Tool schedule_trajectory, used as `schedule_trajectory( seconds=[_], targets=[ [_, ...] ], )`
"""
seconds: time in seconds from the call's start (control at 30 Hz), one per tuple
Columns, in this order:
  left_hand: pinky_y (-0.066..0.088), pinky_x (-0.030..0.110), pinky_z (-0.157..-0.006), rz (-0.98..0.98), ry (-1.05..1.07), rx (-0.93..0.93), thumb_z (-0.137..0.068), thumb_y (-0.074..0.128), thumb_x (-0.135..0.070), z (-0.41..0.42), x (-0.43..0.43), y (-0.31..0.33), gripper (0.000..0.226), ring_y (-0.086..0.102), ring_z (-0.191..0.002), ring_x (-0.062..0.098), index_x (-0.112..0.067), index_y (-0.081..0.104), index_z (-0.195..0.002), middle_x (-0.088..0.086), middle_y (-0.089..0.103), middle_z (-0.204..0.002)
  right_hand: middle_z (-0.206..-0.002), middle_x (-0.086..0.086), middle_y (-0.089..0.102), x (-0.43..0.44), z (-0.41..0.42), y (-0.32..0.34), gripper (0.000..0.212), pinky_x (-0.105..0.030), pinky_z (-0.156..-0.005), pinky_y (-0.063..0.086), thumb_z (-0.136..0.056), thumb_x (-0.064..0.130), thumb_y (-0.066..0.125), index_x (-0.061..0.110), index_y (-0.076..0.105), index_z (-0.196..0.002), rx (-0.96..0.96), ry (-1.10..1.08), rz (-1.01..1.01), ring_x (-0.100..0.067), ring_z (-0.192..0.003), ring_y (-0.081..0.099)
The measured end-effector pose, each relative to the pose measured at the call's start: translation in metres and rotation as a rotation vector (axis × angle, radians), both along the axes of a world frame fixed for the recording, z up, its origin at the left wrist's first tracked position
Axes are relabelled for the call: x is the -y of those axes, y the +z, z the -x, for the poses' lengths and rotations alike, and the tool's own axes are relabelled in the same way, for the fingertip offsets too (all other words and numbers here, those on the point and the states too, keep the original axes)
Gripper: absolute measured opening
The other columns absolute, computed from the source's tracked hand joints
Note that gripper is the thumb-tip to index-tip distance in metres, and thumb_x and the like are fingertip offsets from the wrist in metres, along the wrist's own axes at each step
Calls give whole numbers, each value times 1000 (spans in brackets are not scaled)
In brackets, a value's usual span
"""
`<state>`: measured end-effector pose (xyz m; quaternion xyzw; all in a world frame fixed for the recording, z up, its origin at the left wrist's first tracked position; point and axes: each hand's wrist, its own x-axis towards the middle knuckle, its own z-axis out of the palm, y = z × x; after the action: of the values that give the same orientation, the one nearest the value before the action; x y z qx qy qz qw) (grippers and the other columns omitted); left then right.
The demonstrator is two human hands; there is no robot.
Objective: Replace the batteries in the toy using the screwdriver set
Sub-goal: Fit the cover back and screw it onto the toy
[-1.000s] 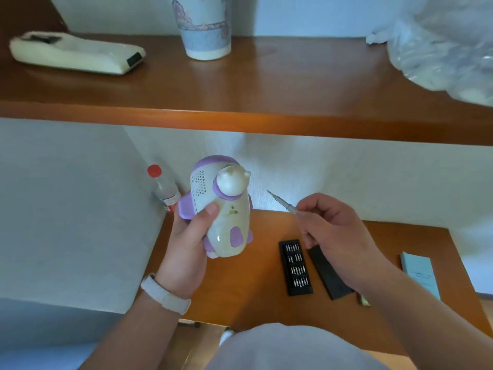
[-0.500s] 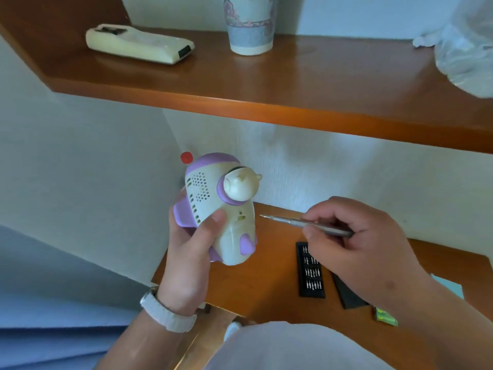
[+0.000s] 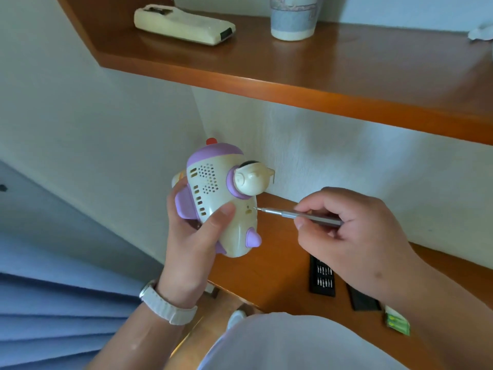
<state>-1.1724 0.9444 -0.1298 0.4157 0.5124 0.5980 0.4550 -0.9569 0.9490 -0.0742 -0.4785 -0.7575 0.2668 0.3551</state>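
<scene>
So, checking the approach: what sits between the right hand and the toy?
In the head view, only the screwdriver, pinched by the right hand, its tip nearly at the toy.

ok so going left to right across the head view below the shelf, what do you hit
white wristwatch → toy → screwdriver → bit tray → black lid → green battery pack

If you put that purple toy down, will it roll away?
Probably it would rock, not roll far: the toy is rounded, but its purple fins stick out. It looks like hard plastic, likely light, since the left hand alone holds it up.
</scene>
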Motion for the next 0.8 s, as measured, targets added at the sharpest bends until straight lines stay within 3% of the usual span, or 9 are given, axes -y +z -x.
schedule_trajectory(
  seconds=[0.27, 0.53, 0.8],
  targets=[
    [62, 42, -73, 6, 25, -16, -69, 77, -43, 3, 8, -1, 89, 68, -112, 28, -21, 37, -144, 8, 63, -124, -79, 13, 64, 1, 3, -6, 6, -5, -55, 40, -79, 24, 66, 26, 72, -81, 1, 24, -5, -6, -66, 59],
    [62, 53, -76, 14, 21, -30, -69, 78, -43, 0, 7, -3, 92, 67, -113, 35, -16, 36, -146, 15, 62, -127, -77, 12, 63, 2, 3, -11, 7, -4, -54, 38, -79, 24, 66, 23, 72, -81, 3, 23, 11, -4, -63, 57],
    [62, 41, -62, 40, 17, -14, -67, 80, -42, -1, 6, -5, 84, 71, -106, 27, -30, 40, -140, 3, 66, -120, -78, 11, 63, 0, 4, -14, 7, -8, -55, 42, -79, 27, 64, 25, 71, -80, 30, -9, 29, -11, -68, 59]
  ],
)
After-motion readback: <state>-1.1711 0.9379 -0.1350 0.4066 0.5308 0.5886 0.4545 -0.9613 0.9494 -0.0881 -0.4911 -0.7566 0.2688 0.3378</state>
